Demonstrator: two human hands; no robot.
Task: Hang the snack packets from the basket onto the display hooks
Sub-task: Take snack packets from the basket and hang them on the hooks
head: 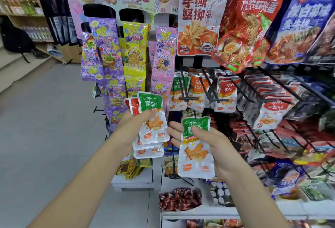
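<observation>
Left hand (134, 120): it gripped a fan of packets (154, 131), thumb clamped across the front green-topped one, red tops peeking out at the left.
Right hand (206, 142): it held one green packet (196, 153), thumb pressed on the green top, fingers (174, 126) spread behind it.
Where the packets were: both lots were up in the air, side by side and just apart, below the nearest hooks (188, 98).
Hooks: black prongs jutted out at us with crossbar tips, and that row was loaded with hung packets (176, 91), green and orange.
Overhead: big bags (199, 17) drooped low over that row.
Left flank: candy strips (134, 55) dangled right beside the fan, crowding it.
Right flank: more prongs stood there, packed with red-and-white packs.
Below: red sweets (180, 198) sat on a white shelf (199, 215).
Beyond: grey floor (45, 118), with a backpack (16, 40) by the far shelving.
</observation>
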